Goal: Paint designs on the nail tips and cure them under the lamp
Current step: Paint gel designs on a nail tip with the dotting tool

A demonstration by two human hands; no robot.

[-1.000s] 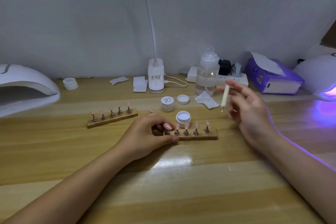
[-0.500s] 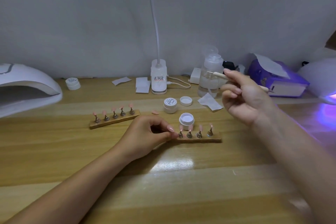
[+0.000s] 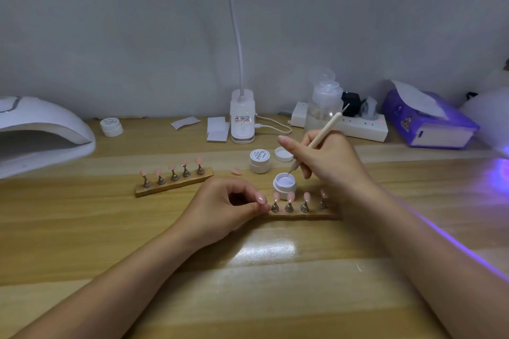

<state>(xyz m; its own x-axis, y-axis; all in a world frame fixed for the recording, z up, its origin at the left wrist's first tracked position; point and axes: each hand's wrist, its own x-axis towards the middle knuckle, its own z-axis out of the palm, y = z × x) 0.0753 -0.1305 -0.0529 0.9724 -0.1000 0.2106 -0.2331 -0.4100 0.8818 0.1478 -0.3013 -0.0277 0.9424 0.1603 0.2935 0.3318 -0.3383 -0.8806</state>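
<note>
Above open gel pot (image 3: 284, 182) — right hand (image 3: 327, 162) pinches dotting pen (image 3: 319, 137), tip seemingly touching gel; left hand (image 3: 220, 208) pinches holder strip (image 3: 300, 214).

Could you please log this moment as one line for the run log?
step: loading tool | right hand: dips tool in open jar | left hand: steadies near rack

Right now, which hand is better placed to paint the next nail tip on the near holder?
Right hand: it grips the dotting pen, tip at the open gel pot. Left hand steadies the near holder.
</note>
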